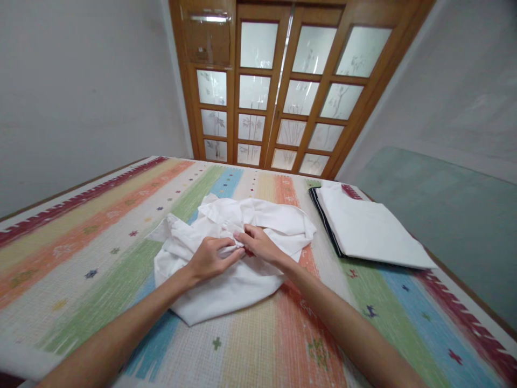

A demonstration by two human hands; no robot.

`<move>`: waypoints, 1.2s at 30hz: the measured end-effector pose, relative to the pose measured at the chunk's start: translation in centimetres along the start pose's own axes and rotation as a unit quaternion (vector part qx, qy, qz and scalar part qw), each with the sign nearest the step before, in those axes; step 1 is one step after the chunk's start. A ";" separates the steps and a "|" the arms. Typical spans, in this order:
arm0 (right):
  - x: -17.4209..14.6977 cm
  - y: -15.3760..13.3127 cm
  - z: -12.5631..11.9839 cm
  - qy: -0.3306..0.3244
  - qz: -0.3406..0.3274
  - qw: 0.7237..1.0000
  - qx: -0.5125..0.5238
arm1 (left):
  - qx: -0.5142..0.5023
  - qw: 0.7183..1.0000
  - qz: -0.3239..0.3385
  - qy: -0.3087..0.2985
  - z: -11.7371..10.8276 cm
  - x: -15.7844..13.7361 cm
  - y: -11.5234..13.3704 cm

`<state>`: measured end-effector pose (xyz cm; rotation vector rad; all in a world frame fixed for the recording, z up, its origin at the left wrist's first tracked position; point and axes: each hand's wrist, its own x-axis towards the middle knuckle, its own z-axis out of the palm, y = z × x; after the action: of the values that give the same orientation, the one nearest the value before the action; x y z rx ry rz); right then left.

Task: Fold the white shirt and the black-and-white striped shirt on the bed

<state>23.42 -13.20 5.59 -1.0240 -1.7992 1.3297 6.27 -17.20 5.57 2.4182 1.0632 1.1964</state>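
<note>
A crumpled white shirt [226, 291] lies loosely bunched on the patterned tablecloth in front of me. My left hand [212, 257] pinches a gathered bit of its fabric near the middle, thumb and fingers closed on it. Right beside it, my right hand [258, 245] grips the same spot, its fingertips almost touching those of the left. Whatever small detail sits between the fingertips is hidden by them. Folds of the shirt rise behind both hands and spread out to either side.
On the right side of the table rests a folded stack of white and dark cloth [371, 226]. A striped, multicoloured tablecloth [258, 345] covers the table. Wooden doors with glass panes [266, 97] stand beyond the far edge, with walls on both sides.
</note>
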 end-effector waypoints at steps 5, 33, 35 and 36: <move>-0.6 -1.8 -1.6 -0.071 -0.029 0.996 -0.039 | -0.031 0.999 -0.008 0.002 -0.2 -0.1 -0.3; 0.7 -0.6 -5.2 0.207 -0.002 0.975 -0.085 | 0.235 0.947 0.182 0.125 -4.4 0.5 1.4; 1.3 -2.2 -7.6 0.293 0.018 0.956 0.009 | 0.246 0.941 0.140 0.186 -6.4 1.0 1.0; 1.7 -3.4 -8.6 0.323 0.014 0.945 0.051 | 0.247 0.940 0.115 0.207 -7.2 1.4 0.9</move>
<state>29.34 -8.45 11.16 -1.2484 -1.2113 0.9332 1.80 -17.56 11.37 2.7964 1.3632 1.7569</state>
